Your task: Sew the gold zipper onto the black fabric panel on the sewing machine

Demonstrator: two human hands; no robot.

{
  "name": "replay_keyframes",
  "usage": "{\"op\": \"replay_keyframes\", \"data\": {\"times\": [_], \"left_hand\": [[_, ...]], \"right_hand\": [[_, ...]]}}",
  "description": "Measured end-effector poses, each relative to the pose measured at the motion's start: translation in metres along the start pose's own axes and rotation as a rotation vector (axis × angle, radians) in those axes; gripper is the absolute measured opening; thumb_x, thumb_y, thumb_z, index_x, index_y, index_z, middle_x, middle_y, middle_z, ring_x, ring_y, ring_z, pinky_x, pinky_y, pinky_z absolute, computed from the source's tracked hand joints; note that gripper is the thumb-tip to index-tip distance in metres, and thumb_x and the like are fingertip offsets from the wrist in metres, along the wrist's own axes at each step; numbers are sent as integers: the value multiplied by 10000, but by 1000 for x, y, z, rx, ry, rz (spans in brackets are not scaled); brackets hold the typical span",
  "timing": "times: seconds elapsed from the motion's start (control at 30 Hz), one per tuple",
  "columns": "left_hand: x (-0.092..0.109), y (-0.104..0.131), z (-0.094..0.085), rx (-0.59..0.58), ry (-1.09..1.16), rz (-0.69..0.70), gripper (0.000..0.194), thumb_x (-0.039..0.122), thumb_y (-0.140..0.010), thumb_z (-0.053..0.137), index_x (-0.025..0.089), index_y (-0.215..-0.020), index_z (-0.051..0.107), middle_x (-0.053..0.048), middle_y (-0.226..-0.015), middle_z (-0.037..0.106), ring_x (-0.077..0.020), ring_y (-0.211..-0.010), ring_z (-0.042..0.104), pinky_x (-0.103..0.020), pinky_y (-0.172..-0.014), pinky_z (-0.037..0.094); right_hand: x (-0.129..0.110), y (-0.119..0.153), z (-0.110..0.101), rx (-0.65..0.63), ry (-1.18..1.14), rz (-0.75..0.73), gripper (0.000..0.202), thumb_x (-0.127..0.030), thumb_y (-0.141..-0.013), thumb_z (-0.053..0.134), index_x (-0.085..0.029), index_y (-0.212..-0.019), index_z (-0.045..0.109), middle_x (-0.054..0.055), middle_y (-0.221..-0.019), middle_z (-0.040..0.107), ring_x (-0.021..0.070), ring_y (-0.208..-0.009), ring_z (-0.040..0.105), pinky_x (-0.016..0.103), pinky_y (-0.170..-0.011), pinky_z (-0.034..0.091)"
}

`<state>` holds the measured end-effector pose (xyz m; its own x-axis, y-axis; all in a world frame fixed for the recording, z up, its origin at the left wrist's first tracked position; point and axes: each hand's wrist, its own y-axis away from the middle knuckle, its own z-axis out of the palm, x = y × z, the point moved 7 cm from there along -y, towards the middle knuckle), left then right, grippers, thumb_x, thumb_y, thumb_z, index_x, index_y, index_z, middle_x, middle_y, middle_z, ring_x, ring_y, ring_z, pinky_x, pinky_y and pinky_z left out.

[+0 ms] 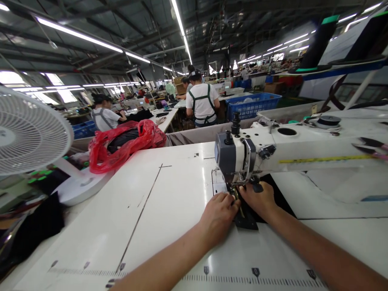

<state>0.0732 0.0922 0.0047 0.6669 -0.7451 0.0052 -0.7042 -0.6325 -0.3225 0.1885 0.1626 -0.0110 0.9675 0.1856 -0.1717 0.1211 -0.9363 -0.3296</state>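
Observation:
A white and grey sewing machine (229, 155) stands on the white table, its needle area just beyond my hands. My left hand (218, 216) is closed at the left of the presser foot, its fingertips on a black zipper (241, 211) with brass-coloured teeth. The zipper's dark end (247, 222) points toward me. On the other side, my right hand (260, 199) reaches under the machine arm, fingers closed on black fabric (283, 202) that lies flat on the table. The machine head partly hides the right fingertips.
A red plastic bag (127, 143) with dark material lies at the table's far left, beside a white fan (77, 178). Scissors (371, 146) rest on the machine arm at right. Beyond are a blue crate (253, 106) and co-workers (201, 101). A printed ruler (230, 279) runs along the near edge.

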Motion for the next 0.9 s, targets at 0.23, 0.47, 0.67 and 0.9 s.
{"op": "replay_keyframes", "data": {"times": [0.23, 0.47, 0.67, 0.9], "left_hand": [[-5, 5, 2, 0, 143, -17, 301, 151, -874, 443, 104, -1165, 506, -94, -1045, 596, -204, -1010, 533, -331, -918, 454], [-21, 3, -8, 1, 301, -213, 231, 270, -739, 646, 172, -947, 626, -46, -1002, 642, -212, -941, 588, -349, -841, 468], [-6, -1, -3, 30, 123, -148, 174, 246, -860, 530, 160, -772, 654, -29, -804, 684, -166, -758, 642, -336, -808, 496], [24, 25, -4, 217, 10, -19, 259, 94, -850, 429, 94, -1046, 598, -107, -1099, 658, -189, -975, 632, -343, -892, 521]], "right_hand": [[-31, 74, -40, 66, -195, -578, 377, -370, -855, 527, -140, -1148, 586, 127, -1143, 613, 262, -1065, 542, 423, -932, 401], [-31, 41, -42, -295, -432, -389, 257, -255, -894, 464, -172, -776, 677, 28, -741, 672, 175, -705, 607, 304, -661, 453], [-35, 46, -46, -241, -383, -444, 176, -234, -853, 529, -190, -869, 699, 34, -845, 706, 186, -785, 639, 302, -708, 488], [-49, 102, -43, 262, -110, -633, 277, -78, -859, 429, -79, -1012, 660, 142, -1026, 675, 217, -962, 622, 355, -815, 524]]}}
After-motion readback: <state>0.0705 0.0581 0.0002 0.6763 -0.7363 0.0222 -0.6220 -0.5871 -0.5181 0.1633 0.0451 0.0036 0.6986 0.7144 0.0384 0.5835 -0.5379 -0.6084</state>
